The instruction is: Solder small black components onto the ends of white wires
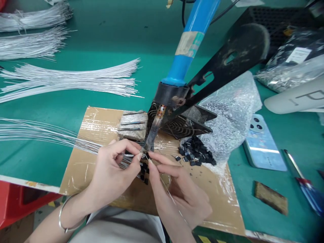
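My right hand (177,185) is closed in a pinch on a thin silvery solder wire (174,201), which runs back across the palm. Facing it, my left hand (115,172) has thumb and forefinger pinched together; the small piece at its tips is hard to make out. A short metal rod (128,155) shows by those fingers. Both sets of fingertips meet just below the tip of a blue-handled soldering iron (179,65), clamped in a black stand (227,57). Thin white wires (86,144) pass beneath my left hand, with small black connectors (144,172) at their ends.
Cardboard (78,165) covers the work area. On it are a pale block (133,126) with metal rods and a pile of black connectors (196,151). Bubble wrap (227,118), a phone (264,143) and a brown sponge (270,197) lie right; wire bundles (76,79) lie left.
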The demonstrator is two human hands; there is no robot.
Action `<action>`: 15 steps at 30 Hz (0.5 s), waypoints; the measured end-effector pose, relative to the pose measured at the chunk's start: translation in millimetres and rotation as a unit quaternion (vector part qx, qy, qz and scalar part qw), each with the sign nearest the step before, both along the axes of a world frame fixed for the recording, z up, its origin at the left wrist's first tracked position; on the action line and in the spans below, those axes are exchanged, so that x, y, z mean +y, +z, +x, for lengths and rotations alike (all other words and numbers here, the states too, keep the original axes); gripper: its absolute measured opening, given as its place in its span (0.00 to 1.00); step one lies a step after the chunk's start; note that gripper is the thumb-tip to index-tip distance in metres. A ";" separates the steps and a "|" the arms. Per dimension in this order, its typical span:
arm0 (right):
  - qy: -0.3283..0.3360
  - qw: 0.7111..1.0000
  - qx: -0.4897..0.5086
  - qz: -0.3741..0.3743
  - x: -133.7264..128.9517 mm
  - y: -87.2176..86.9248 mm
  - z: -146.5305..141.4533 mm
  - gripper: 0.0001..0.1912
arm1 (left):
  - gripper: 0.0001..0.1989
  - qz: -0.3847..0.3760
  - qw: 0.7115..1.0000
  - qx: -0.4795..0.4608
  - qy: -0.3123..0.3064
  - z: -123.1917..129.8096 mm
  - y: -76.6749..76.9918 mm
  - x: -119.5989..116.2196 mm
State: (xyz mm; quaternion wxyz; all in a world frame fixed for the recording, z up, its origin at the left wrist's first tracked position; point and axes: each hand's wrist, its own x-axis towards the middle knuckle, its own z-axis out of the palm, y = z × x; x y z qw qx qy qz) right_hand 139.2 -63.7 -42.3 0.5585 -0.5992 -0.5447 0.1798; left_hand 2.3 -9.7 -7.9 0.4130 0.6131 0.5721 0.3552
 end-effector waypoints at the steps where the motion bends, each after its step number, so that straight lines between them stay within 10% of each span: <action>1: -0.002 1.000 -0.002 -0.003 0.0 0.4 0.0 0.10 | 0.08 0.000 1.000 -0.001 0.001 0.2 -0.1 0.4; 15: 0.000 0.996 0.076 -0.050 -3.6 -4.1 3.1 0.07 | 0.07 -0.028 1.000 -0.007 -0.002 -2.1 -4.8 -1.3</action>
